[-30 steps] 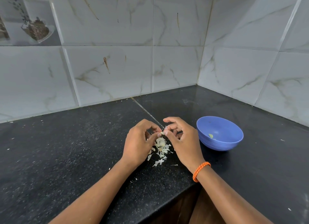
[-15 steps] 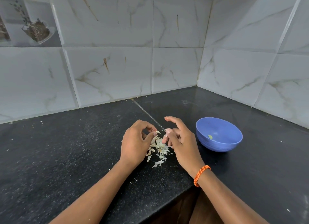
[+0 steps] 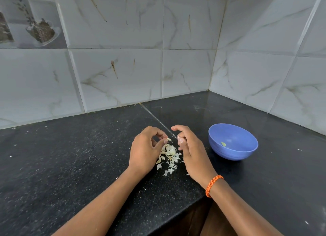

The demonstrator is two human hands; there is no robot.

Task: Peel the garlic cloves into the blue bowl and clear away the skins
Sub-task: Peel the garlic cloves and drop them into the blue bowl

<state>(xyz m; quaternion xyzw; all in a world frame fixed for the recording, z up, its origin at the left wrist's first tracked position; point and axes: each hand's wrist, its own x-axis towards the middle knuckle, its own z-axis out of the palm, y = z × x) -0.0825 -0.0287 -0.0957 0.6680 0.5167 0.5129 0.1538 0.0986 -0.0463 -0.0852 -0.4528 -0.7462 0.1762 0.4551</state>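
Observation:
A pile of pale garlic skins point(image 3: 169, 156) lies on the black counter between my hands. My left hand point(image 3: 146, 151) pinches a small piece of skin point(image 3: 169, 139) between thumb and fingertips, just above the pile. My right hand point(image 3: 191, 149) holds a whitish garlic clove point(image 3: 181, 139) in its curled fingers, index finger stretched out. The blue bowl point(image 3: 233, 141) stands right of my right hand, a small greenish-yellow bit point(image 3: 223, 144) inside it.
The black granite counter point(image 3: 70, 165) runs into a tiled corner at the back. Its front edge point(image 3: 185, 212) steps in near my right forearm. Small skin flecks are scattered over the counter. An orange band point(image 3: 212, 184) circles my right wrist.
My hands have drawn apart: the left has pulled a piece of skin off to the left, while the right has kept the clove and shifted slightly toward the bowl.

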